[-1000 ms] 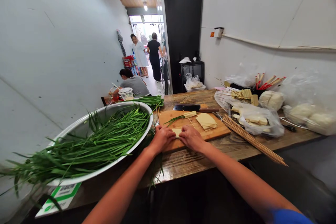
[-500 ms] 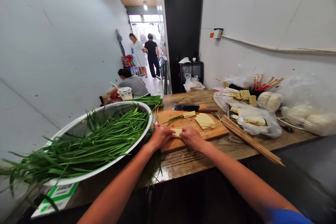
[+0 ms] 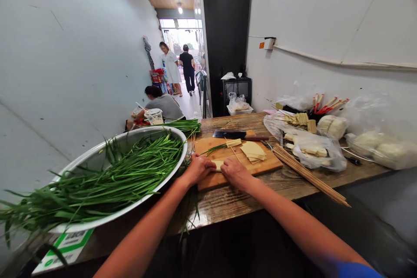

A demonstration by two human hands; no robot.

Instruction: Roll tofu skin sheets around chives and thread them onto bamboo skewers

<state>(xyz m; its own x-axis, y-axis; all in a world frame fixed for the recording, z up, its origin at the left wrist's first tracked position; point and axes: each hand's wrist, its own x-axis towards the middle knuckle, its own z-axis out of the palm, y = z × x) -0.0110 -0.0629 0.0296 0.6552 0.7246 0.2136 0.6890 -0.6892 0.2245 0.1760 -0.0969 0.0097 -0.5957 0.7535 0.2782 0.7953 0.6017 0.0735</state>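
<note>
Tofu-skin piece (image 3: 219, 164): pale, small, on the near left part of the cutting board (image 3: 260, 166), pinched between both hands (mostly hidden by fingers).
Left hand (image 3: 199, 168): curled down over the left end of the piece, fingers closed on it, knuckles up.
Right hand (image 3: 237, 171): pressed on the right end of the piece, fingers bent and gripping, just beside the left hand.
Cutting board: wooden, flat on the table (image 3: 234, 202), near edge close to the table's front.
Stack of tofu-skin sheets (image 3: 253, 150): on the board, right of and beyond the hands, apart from them.
Finished roll (image 3: 233, 143): pale wrap around green stems, on a thin skewer, lying on the far part of the board.
Cleaver (image 3: 233, 134): dark blade, wooden handle, across the board's far edge.
Bamboo skewers (image 3: 306, 173): long bundle right of the board, lying slantwise on the table.
Metal basin (image 3: 97, 160): left of the board, rim nearly touching it, heaped with garlic chives (image 3: 107, 180) (leaves spilling over the near rim).
Plastic bags (image 3: 317, 150): right of the board beyond the skewers, pale pieces inside.
Seated person (image 3: 163, 105): far beyond the board's left side, low, back turned.
Two standing people (image 3: 179, 68): farther off, in the bright doorway.
</note>
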